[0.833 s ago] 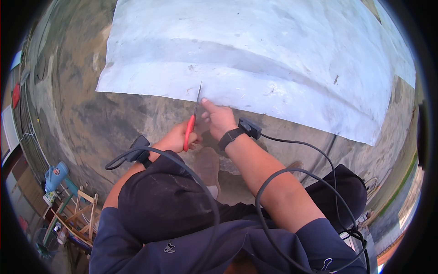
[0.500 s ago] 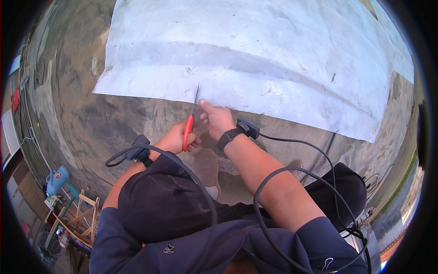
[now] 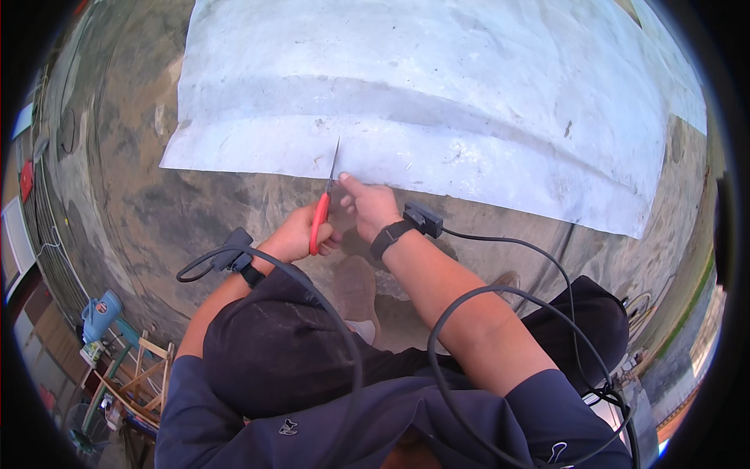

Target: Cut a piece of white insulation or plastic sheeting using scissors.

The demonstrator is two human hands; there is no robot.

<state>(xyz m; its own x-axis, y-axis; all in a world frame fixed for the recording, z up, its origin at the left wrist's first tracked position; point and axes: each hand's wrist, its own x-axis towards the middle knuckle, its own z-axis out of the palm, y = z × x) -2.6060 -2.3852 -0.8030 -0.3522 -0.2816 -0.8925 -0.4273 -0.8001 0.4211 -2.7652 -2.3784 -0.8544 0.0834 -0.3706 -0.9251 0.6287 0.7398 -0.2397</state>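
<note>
My left hand (image 3: pixel 298 233) is wrapped around the red handles of a pair of scissors (image 3: pixel 320 219). The dark blades point away from me, and their tip lies over the near strip of a large white sheet (image 3: pixel 469 70) spread on the ground. Close to the right of the blades, my right hand (image 3: pixel 370 205) is closed with thumb against fingers at the sheet's near edge. The thumb tip reaches the edge there, and the sheet appears pinched under it. How far the blades are apart is hard to make out.
Concrete ground (image 3: pixel 133 156) surrounds the sheet. Black cables (image 3: pixel 500 244) run from the wrist straps and loop over my arms. My shoe (image 3: pixel 355 289) stands below my hands. At the lower left are a blue jug (image 3: pixel 101 313) and a wooden frame (image 3: pixel 148 375).
The view has shifted slightly, and the scissors sit a touch further left in it. Both hands keep nearly the same pose and grip.
</note>
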